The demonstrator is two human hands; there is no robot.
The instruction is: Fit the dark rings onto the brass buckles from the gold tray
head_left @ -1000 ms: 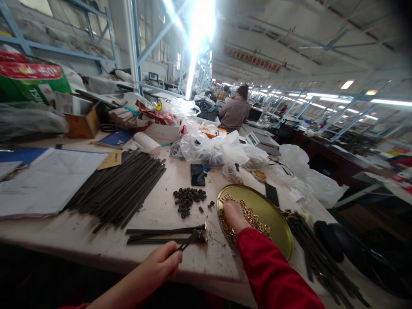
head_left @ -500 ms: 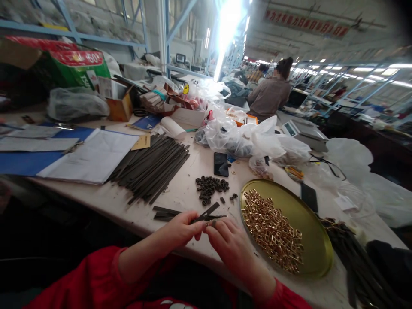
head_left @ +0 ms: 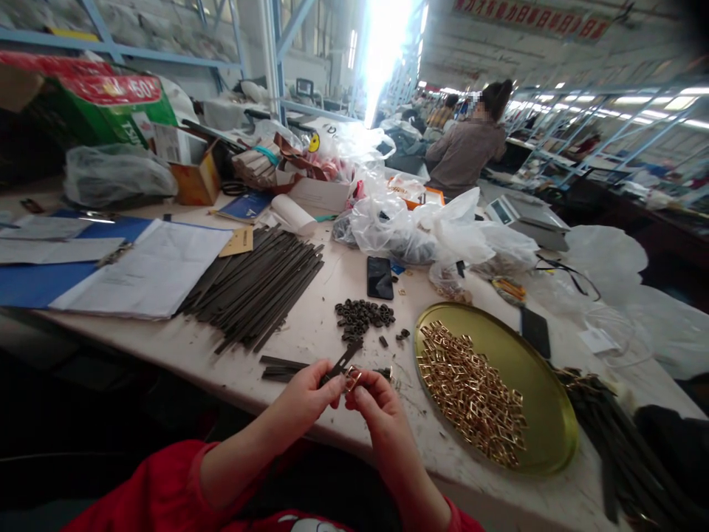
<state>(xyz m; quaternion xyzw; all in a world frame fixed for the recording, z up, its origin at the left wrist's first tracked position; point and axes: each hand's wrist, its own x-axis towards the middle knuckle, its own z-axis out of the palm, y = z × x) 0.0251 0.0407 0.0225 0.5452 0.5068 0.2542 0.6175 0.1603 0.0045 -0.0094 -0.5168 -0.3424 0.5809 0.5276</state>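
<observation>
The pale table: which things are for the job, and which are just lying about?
Probably for the job: held dark flat strip, held gold metal buckle, gold buckle heap, round golden tray, long dark strips, small black loops.

Probably just lying about: black rectangular phone, white paper roll, green-and-red package.

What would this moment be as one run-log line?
left hand: holds dark strip | right hand: holds gold buckle | nearby: tray bearing buckle pile, dark loops
</observation>
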